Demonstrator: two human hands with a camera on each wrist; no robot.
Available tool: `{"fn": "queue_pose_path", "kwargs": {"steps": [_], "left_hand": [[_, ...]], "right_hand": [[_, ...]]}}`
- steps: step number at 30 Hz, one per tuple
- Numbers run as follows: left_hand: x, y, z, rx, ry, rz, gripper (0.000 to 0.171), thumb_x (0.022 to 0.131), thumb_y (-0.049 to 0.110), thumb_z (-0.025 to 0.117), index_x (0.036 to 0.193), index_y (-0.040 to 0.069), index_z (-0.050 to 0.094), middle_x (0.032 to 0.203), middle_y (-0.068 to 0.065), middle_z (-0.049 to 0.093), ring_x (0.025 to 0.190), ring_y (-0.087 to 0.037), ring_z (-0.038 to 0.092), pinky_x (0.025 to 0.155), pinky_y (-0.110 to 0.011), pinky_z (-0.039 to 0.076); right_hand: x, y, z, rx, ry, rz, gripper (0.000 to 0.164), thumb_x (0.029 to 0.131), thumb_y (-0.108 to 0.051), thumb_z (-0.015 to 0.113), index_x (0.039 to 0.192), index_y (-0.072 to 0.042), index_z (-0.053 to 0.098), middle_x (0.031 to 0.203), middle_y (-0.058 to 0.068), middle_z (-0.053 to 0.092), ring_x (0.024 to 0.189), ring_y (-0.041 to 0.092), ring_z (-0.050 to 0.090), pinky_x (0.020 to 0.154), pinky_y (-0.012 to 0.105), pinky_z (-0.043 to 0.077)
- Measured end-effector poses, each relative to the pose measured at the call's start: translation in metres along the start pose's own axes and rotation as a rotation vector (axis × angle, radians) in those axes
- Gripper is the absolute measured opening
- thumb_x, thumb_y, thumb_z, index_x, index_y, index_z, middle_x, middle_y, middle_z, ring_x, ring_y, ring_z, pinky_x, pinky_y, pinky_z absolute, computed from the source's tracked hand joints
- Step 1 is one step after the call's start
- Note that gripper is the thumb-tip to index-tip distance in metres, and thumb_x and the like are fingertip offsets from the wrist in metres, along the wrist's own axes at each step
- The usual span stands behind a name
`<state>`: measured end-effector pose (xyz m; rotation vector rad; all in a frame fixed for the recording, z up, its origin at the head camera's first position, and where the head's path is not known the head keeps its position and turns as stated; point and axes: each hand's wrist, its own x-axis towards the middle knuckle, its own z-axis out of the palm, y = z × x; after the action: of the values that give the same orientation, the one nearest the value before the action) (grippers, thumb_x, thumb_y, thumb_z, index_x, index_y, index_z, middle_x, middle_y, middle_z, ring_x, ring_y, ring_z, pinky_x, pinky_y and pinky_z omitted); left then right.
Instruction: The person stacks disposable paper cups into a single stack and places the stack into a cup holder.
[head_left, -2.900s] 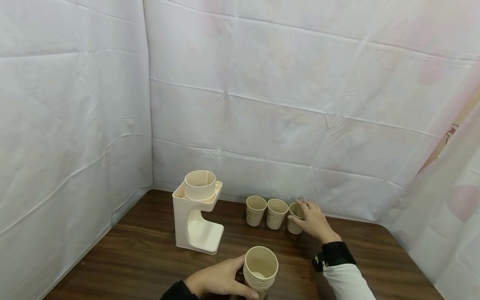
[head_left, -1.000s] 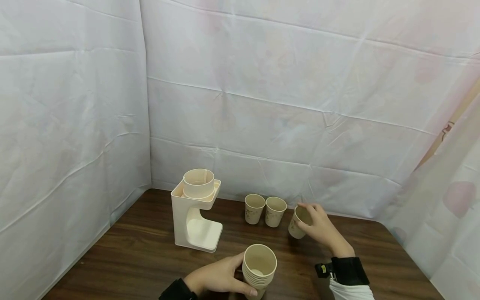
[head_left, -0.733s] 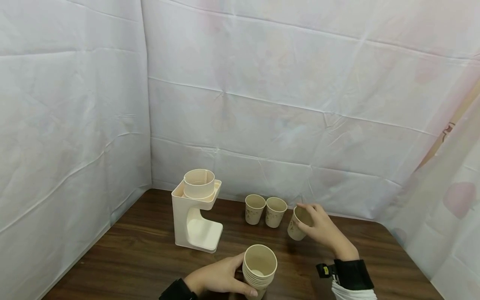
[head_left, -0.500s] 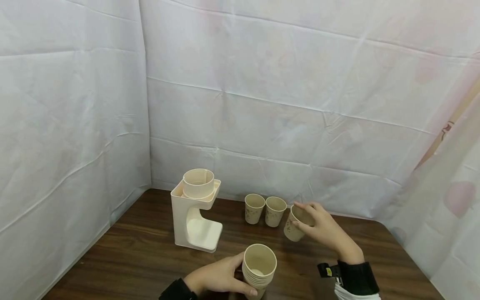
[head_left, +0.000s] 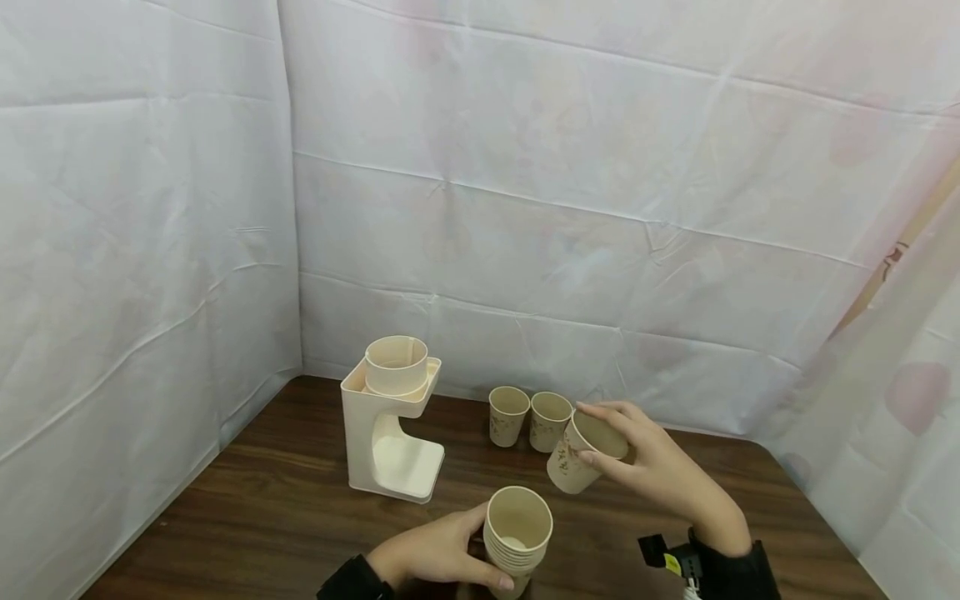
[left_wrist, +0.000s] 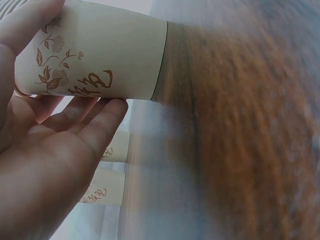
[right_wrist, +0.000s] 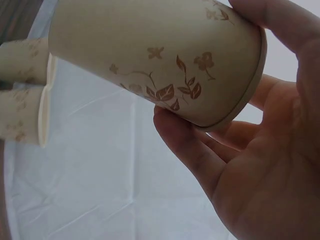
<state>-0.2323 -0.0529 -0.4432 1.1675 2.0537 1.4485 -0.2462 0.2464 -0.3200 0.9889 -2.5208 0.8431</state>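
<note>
My left hand (head_left: pixel 442 554) grips a stack of nested beige paper cups (head_left: pixel 517 533) at the front of the table; the left wrist view shows brown leaf print and lettering on the lowest cup (left_wrist: pixel 115 50). My right hand (head_left: pixel 660 462) holds a single paper cup (head_left: pixel 567 467) near its rim, fingers on one side and thumb on the other. That cup is tilted, its mouth toward my right palm, and its leaf print shows in the right wrist view. Two more paper cups (head_left: pixel 506 421) (head_left: pixel 549 425) stand upright side by side behind it.
A cream C-shaped stand (head_left: pixel 363 442) with a round cup-like holder (head_left: pixel 397 371) on top stands left of the cups. The dark wooden table (head_left: pixel 262 500) backs onto white cloth walls (head_left: pixel 465 233).
My right hand has lifted the third cup out of the row and brought it forward and left, tilting it. My left hand stays with the stack.
</note>
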Motion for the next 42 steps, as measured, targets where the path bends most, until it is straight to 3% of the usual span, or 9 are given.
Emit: {"fn": "queue_pose_path", "kwargs": {"steps": [9,17,22,24,32,42], "left_hand": [[0.000,-0.001,-0.001,-0.007,-0.006,0.002,0.067,0.082,0.029,0.072,0.138,0.027,0.034,0.126,0.002,0.055,0.113,-0.011,0.050,0.095,-0.028,0.043],[-0.002,0.001,0.000,0.006,-0.005,0.006,0.064,0.082,0.029,0.071,0.135,0.027,0.036,0.124,0.001,0.056,0.110,-0.009,0.051,0.094,-0.028,0.044],[-0.003,0.002,0.000,0.012,-0.018,0.009,0.064,0.083,0.032,0.070,0.136,0.028,0.034,0.125,0.003,0.055,0.111,-0.009,0.051,0.094,-0.029,0.044],[-0.003,0.002,0.000,0.015,-0.021,0.007,0.065,0.084,0.033,0.069,0.137,0.028,0.033,0.124,0.005,0.055,0.111,-0.009,0.050,0.095,-0.029,0.044],[-0.001,0.001,-0.002,0.037,-0.025,0.011,0.065,0.084,0.033,0.069,0.137,0.029,0.032,0.124,0.009,0.054,0.111,-0.008,0.050,0.095,-0.030,0.044],[0.000,0.002,-0.001,0.062,-0.014,0.018,0.064,0.084,0.033,0.069,0.136,0.029,0.032,0.123,0.010,0.055,0.111,-0.008,0.050,0.096,-0.031,0.043]], "right_hand": [[-0.001,-0.029,-0.004,-0.003,0.022,-0.202,0.059,0.082,-0.021,0.073,0.134,-0.013,0.048,0.131,0.008,0.047,0.093,0.017,0.054,0.057,0.018,0.050],[-0.002,-0.051,0.008,-0.019,0.019,-0.247,0.059,0.082,-0.025,0.072,0.135,-0.020,0.047,0.132,0.000,0.045,0.100,0.013,0.052,0.060,0.019,0.050],[0.000,-0.062,0.017,-0.073,0.009,-0.294,0.059,0.083,-0.031,0.070,0.136,-0.022,0.046,0.131,-0.005,0.046,0.114,0.012,0.047,0.075,0.029,0.052],[0.000,-0.064,0.020,-0.097,0.004,-0.299,0.059,0.083,-0.034,0.070,0.136,-0.023,0.046,0.132,-0.007,0.045,0.115,0.010,0.046,0.079,0.031,0.050],[0.000,-0.067,0.027,0.030,-0.104,-0.231,0.056,0.088,-0.035,0.065,0.138,-0.024,0.043,0.134,-0.001,0.041,0.098,0.012,0.053,0.060,0.017,0.050],[-0.001,-0.067,0.034,0.083,-0.217,-0.207,0.056,0.088,-0.033,0.065,0.138,-0.027,0.041,0.133,-0.001,0.039,0.091,0.011,0.054,0.060,0.019,0.052]]}}
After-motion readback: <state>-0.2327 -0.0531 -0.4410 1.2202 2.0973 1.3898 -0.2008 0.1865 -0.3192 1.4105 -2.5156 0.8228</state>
